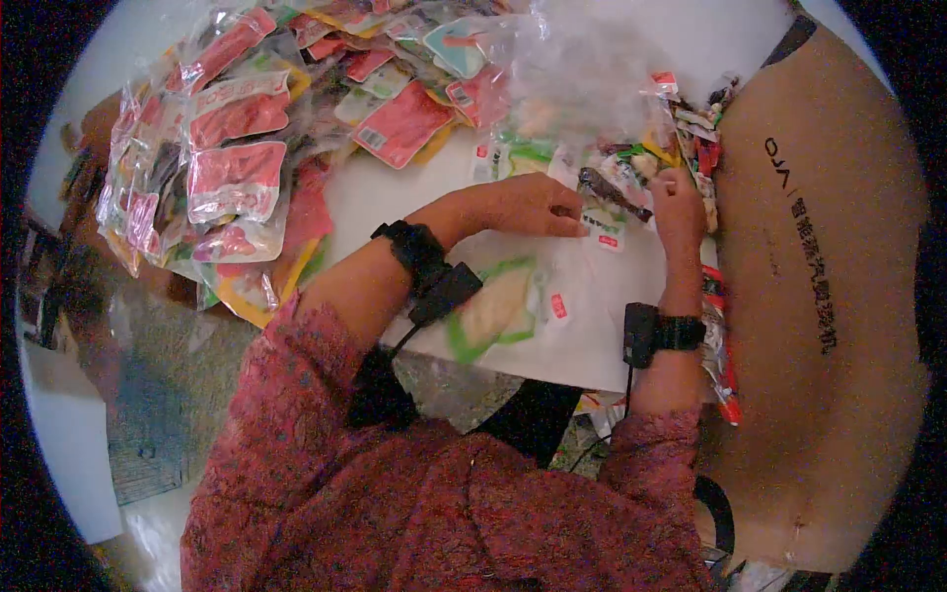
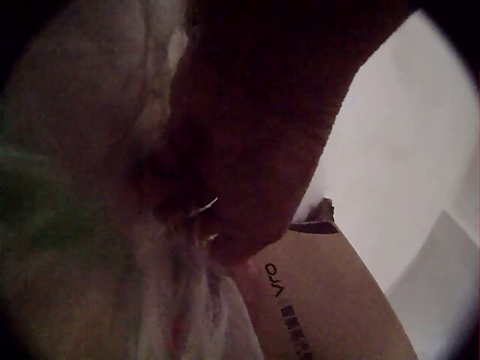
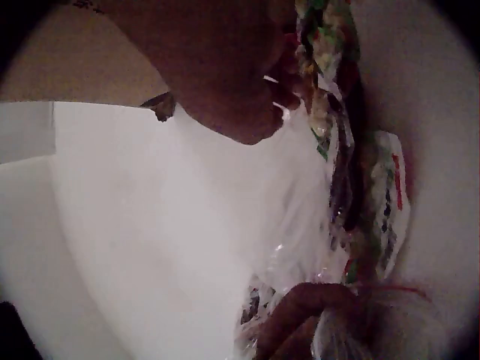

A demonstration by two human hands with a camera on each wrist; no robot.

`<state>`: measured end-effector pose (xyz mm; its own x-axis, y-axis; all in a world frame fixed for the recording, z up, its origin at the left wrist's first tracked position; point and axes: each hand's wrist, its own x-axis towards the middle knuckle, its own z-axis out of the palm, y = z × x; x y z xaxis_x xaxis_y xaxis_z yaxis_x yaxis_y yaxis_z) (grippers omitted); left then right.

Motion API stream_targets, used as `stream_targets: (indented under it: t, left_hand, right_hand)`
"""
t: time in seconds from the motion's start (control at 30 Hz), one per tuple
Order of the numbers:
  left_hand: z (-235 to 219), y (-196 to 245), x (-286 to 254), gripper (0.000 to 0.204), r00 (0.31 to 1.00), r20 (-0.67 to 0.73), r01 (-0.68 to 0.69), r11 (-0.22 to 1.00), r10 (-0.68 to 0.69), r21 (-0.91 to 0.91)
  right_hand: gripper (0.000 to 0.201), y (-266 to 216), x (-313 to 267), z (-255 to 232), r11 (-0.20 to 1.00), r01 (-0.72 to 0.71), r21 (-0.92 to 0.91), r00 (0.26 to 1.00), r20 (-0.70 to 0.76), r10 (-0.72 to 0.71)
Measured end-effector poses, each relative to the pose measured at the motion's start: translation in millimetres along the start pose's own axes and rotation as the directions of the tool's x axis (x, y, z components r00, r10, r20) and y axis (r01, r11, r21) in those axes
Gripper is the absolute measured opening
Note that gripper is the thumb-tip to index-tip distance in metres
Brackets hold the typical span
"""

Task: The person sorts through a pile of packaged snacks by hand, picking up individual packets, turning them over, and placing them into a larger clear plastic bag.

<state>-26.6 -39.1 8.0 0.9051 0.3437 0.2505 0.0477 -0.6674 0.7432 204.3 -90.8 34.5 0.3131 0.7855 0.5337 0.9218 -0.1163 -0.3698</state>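
A small printed snack packet (image 1: 614,192) with a dark drumstick pictured on it lies between the two hands, over the white tabletop (image 1: 395,212). My right hand (image 1: 678,202) pinches the packet's right end; in the right wrist view its fingertips are right at the packet's colourful edge (image 3: 324,112). My left hand (image 1: 528,205) is at the packet's left side, fingers curled. In the right wrist view the left hand (image 3: 307,319) grips clear plastic (image 3: 337,341) between finger and thumb. The left wrist view is dark, with nails showing at crumpled plastic (image 2: 180,292).
A big heap of red-labelled packets (image 1: 237,183) in clear plastic fills the left and back. A cloudy clear bag (image 1: 582,74) is behind the hands. A tall cardboard box (image 1: 819,296) stands at the right, with several small packets (image 1: 705,148) along it. A green-edged packet (image 1: 498,306) lies in front.
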Motion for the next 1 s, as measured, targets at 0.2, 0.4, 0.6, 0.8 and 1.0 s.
stream_targets:
  t: [0.2, 0.4, 0.6, 0.8, 1.0]
  left_hand:
    - [2.5, -9.7, 4.9, 0.022, 0.998, -0.056, 0.025, 0.998, -0.022, 0.057]
    - [5.0, -14.5, 6.2, 0.017, 0.998, -0.052, 0.039, 0.997, -0.036, 0.062]
    - [3.1, -8.0, 1.9, 0.018, 0.998, -0.069, -0.006, 0.994, 0.014, 0.112]
    - [3.6, -10.3, 2.6, 0.018, 0.992, -0.093, -0.074, 0.995, 0.080, 0.072]
    - [2.8, -9.3, 3.8, 0.018, 0.998, -0.048, -0.033, 0.997, 0.037, 0.069]
  right_hand:
    - [0.025, 39.9, 1.9, 30.8, 0.989, -0.041, -0.144, 0.997, 0.066, 0.051]
    - [0.035, 24.2, 0.1, 27.5, 0.908, -0.031, 0.417, 0.995, 0.098, -0.011]
    - [0.034, 39.0, 3.0, 40.1, 0.487, -0.273, 0.830, 0.962, 0.239, 0.131]
    - [0.035, 12.1, -2.3, 24.4, 0.297, -0.332, 0.895, 0.943, 0.323, 0.080]
    - [0.024, 37.2, 4.2, 27.5, -0.153, -0.489, 0.859, 0.870, 0.493, -0.010]
